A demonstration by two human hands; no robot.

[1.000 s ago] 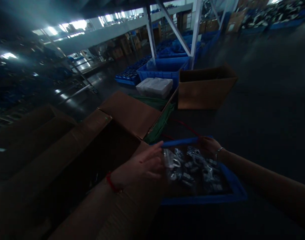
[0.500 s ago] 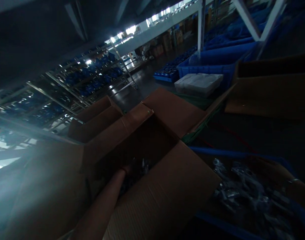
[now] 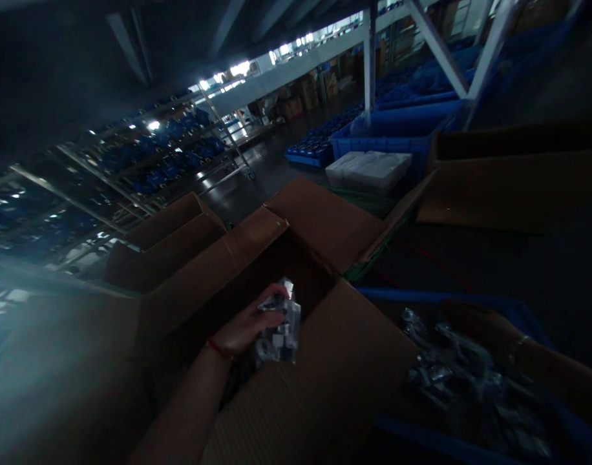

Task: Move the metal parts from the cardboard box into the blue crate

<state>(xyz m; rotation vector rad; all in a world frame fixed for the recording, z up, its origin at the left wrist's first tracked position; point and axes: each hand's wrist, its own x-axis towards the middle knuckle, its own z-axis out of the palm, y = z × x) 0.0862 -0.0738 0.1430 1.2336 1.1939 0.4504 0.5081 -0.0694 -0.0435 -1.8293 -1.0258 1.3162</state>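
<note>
My left hand, with a red band at the wrist, is closed on a clear plastic bag of parts. It is above the opening of a cardboard box whose flaps stand open. Dark, hard-to-read items lie lower in that box. On the right, my right hand is over a blue bin, close to several metallic-looking parts in clear plastic. Dim light hides its fingers, so I cannot make out whether it grips anything.
Another cardboard box stands at the right. Behind the open box are a white-topped container and a blue crate. Wheeled racks with blue items stand at the left. A dark overhead structure hangs close above.
My left hand has come up out of the depth of the cardboard box, and a clear bag of parts now shows in it. My right hand stays over the blue bin.
</note>
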